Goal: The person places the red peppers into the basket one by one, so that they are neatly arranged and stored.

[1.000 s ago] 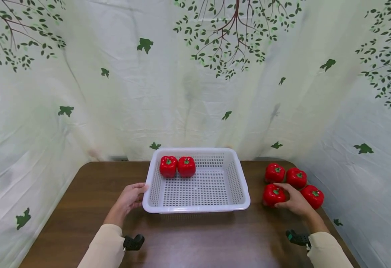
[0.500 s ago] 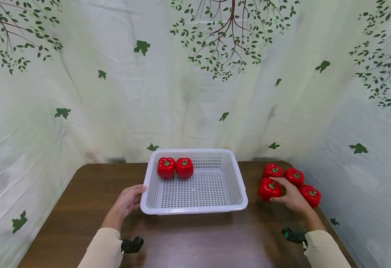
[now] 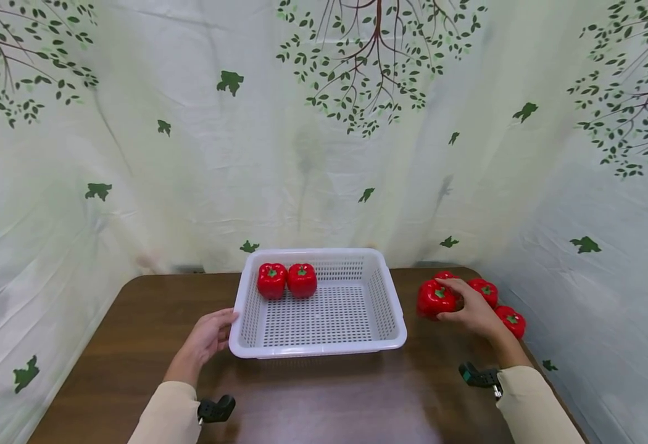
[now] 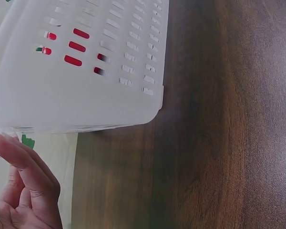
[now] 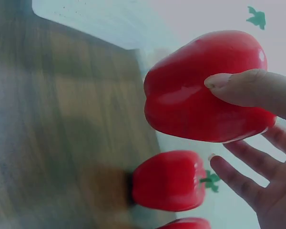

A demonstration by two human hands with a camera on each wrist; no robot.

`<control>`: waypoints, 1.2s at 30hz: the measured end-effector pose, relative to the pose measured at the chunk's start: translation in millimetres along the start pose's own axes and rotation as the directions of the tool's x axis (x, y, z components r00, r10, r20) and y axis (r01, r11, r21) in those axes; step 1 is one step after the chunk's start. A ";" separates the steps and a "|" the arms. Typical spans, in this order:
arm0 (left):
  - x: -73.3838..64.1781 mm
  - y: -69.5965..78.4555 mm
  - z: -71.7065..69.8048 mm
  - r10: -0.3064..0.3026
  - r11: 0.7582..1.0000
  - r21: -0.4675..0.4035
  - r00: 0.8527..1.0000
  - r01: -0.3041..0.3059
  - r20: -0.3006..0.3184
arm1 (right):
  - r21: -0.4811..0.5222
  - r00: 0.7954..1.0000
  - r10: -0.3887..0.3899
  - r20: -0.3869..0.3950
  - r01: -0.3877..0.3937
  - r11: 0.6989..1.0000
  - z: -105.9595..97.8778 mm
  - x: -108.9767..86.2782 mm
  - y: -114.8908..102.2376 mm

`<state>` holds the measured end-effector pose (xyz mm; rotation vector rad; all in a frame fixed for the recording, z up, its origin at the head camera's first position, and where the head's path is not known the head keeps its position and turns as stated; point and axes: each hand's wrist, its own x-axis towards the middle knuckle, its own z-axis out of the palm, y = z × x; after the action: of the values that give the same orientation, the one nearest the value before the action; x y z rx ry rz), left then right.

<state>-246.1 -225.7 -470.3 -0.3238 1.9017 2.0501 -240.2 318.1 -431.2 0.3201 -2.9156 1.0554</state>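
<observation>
My right hand (image 3: 474,309) grips a red bell pepper (image 3: 435,300) by its sides. In the right wrist view this pepper (image 5: 205,88) is off the table, the thumb pressed along its flank. Behind and beside that hand sit other red bell peppers, one of them (image 3: 482,290) with its green stem showing and another (image 3: 511,322) nearer me; a further one is mostly hidden. A white perforated plastic basket (image 3: 324,353) stands mid-table, two bell peppers side by side in its back left corner. My left hand (image 3: 208,338) holds the basket's left rim with its fingertips.
The brown wooden table (image 3: 324,407) has a rounded far edge close to a pale hanging cloth (image 3: 202,154) printed with leaves and branches. A black wrist camera (image 3: 216,409) sits on each sleeve.
My right hand has lifted the bell pepper and carried it left and back, away from the other peppers. The left hand stays at the basket's rim; the head view has shifted slightly.
</observation>
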 end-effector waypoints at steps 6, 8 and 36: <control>-0.7 1.2 0.3 -0.010 1.000 0.006 1.000 0.010 -0.011 | 0.006 1.000 0.002 0.021 -0.002 1.000 -6.8 10.1 -14.1; -0.8 1.3 -0.2 -0.012 1.000 0.003 1.000 0.012 -0.007 | 0.018 1.000 0.002 0.026 -0.003 1.000 -8.7 13.3 -19.2; 1.2 0.6 -1.2 -0.036 0.999 0.024 0.999 0.036 -0.010 | 0.131 0.986 -0.021 0.163 -0.001 0.991 -4.9 69.0 -63.5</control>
<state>-247.5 -226.9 -470.2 -0.3601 1.9108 2.0050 -295.2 261.0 -380.9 0.4456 -2.9882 1.2808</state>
